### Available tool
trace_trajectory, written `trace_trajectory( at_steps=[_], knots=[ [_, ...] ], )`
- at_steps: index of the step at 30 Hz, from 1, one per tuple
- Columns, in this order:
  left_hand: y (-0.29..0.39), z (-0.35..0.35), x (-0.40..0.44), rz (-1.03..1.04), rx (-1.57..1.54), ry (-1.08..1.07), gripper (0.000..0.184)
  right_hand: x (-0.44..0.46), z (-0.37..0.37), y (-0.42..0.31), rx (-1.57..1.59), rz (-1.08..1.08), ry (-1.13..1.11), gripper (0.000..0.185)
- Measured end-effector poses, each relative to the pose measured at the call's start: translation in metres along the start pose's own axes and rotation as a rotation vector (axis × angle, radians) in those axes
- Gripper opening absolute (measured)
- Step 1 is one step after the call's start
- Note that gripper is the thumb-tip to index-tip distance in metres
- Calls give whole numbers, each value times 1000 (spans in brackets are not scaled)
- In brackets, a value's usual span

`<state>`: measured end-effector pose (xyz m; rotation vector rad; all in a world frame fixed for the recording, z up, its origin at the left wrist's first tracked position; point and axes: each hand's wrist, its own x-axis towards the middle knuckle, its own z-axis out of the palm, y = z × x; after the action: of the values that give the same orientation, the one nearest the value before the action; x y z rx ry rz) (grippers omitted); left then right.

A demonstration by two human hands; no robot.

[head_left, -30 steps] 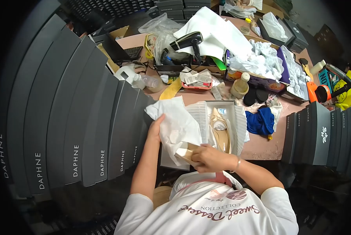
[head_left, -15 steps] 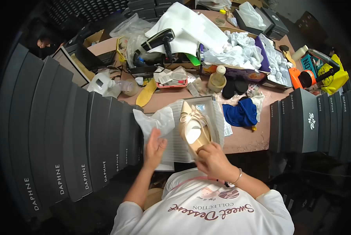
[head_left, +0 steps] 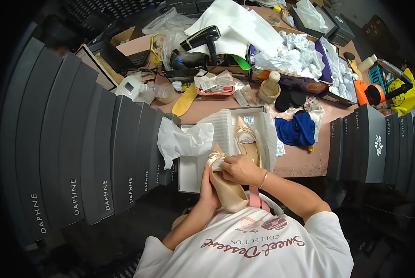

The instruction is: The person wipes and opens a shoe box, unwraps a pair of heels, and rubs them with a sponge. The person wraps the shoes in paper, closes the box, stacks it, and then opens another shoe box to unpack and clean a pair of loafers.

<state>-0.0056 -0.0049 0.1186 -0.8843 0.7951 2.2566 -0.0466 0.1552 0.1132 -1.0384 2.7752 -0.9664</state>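
A beige pointed shoe with a bow [head_left: 228,193] is held close to the shirt, toe pointing away. My left hand [head_left: 208,191] wraps round its left side. My right hand [head_left: 242,170] has its fingers bent at the shoe's opening, near the white stuffing; the fingertips are hidden. A matching beige shoe [head_left: 249,147] lies in the open box [head_left: 189,180], which is lined with white ribbed wrap [head_left: 268,139]. White tissue paper [head_left: 185,138] drapes over the box's left part.
Stacks of dark shoe boxes stand at left [head_left: 96,153] and right [head_left: 375,143]. Behind the open box are a hair dryer [head_left: 202,38], a glue bottle [head_left: 269,88] and a box of crumpled paper [head_left: 290,60]. A blue cloth [head_left: 295,129] lies right.
The shoe in my right hand has come from above the box toward the shirt. My left hand, free of the tissue half a second ago, now holds the shoe too.
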Motion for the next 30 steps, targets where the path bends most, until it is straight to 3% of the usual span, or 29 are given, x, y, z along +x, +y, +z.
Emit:
trace_trajectory(
  at_steps=[2, 6, 11, 17, 21, 23, 24, 26, 28, 30],
  knots=[
    [-1, 1, 2, 15, -3, 14, 67, 1, -5, 0, -12, -48, 18, 15],
    [-6, -5, 9, -85, 27, -21, 66, -7, -25, -18, -83, -23, -196, 13],
    [-1, 4, 9, -94, 21, 18, 66, 5, 14, -1, -159, 13, 20, 15],
    [-9, 20, 3, -85, 48, 64, 67, 1, -9, -9, -100, 101, -55, 14],
    [0, 16, 4, 28, 46, -13, 69, 4, -16, -5, 438, 300, 90, 12],
    [18, 8, 9, 31, -24, -81, 72, -5, -19, 7, 412, 428, 277, 16],
    [32, 5, 10, 26, -64, -113, 74, -7, -19, 14, 412, 418, 263, 16],
    [67, 8, -5, 253, 55, -52, 77, -6, -16, 22, 405, 547, 285, 34],
    [89, -4, -15, 356, 27, -16, 79, 18, -10, 13, 197, 345, 148, 56],
    [97, -17, -27, 396, 58, -36, 79, 56, 12, 6, 216, 243, 141, 67]
  ],
)
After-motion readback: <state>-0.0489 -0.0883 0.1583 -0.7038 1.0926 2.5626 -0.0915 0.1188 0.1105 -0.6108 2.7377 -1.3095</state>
